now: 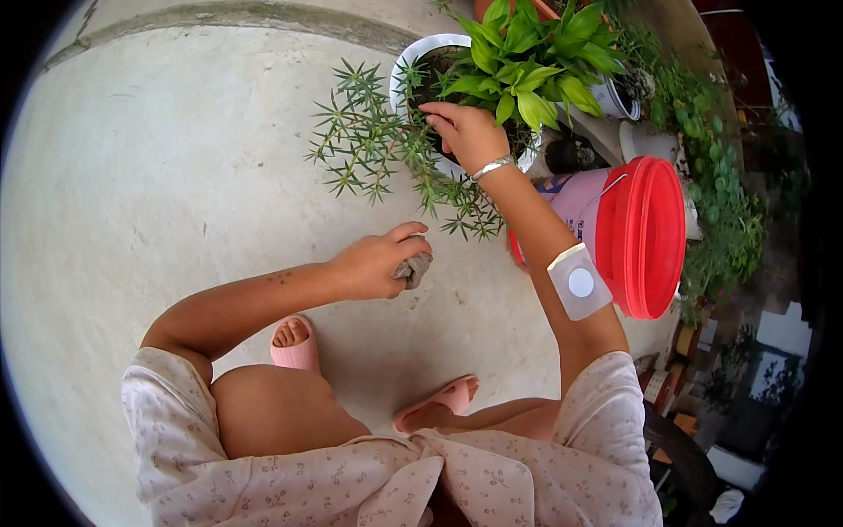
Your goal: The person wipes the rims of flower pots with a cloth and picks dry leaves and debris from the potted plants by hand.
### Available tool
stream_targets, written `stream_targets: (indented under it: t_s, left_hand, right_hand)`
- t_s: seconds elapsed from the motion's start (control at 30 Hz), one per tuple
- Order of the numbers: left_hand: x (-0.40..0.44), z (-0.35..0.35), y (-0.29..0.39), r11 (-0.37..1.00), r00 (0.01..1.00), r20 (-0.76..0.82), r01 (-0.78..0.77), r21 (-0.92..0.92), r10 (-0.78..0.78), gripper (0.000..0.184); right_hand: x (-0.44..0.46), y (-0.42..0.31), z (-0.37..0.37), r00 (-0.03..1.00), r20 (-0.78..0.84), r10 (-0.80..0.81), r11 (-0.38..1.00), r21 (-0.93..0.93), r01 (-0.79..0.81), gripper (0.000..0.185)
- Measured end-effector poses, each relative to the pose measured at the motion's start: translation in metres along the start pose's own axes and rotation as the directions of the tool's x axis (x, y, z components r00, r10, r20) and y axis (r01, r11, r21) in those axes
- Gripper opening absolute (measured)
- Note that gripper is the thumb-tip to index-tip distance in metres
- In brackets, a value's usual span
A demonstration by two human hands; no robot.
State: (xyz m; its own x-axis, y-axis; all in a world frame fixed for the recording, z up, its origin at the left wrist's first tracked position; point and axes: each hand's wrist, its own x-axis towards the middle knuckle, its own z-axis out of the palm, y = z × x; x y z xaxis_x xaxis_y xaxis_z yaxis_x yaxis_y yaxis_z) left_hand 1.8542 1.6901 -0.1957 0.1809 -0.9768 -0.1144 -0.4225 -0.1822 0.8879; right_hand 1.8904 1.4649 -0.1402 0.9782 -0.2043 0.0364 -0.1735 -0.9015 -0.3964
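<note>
My left hand (373, 265) is closed around a grey, stone-like lump (416, 269), held above the concrete floor. Over the white round pot (527, 162), my right hand (471, 136) reaches down with its fingers drawn together near the soil (443, 66); whether anything is between them cannot be made out. A spiky, trailing green plant (373, 132) spills over the pot's left and near sides. Broad bright-green leaves (527, 75) of another plant rise just beyond my right hand.
To the right of the pot stands a pink bucket (580, 206) with a red lid (654, 237), close to my right forearm. More pots, including a white one (625, 101), and leafy plants (702, 158) line the right side. My feet in pink slippers (299, 350) are on the concrete floor (176, 167).
</note>
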Motion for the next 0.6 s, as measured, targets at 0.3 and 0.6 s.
stream_targets:
  t_s: [0.3,0.6]
  left_hand:
    - [-0.005,0.003,-0.007,0.999,1.000,-0.014,-0.003,-0.048,0.002,0.054]
    - [-0.005,0.003,-0.010,0.995,0.997,-0.067,-0.044,-0.093,0.038,0.052]
  right_hand:
    - [0.025,-0.002,0.003,0.948,0.265,0.177,0.957,0.178,-0.228,0.025]
    - [0.028,-0.003,0.010,0.975,0.132,0.179,0.965,0.171,-0.201,0.025]
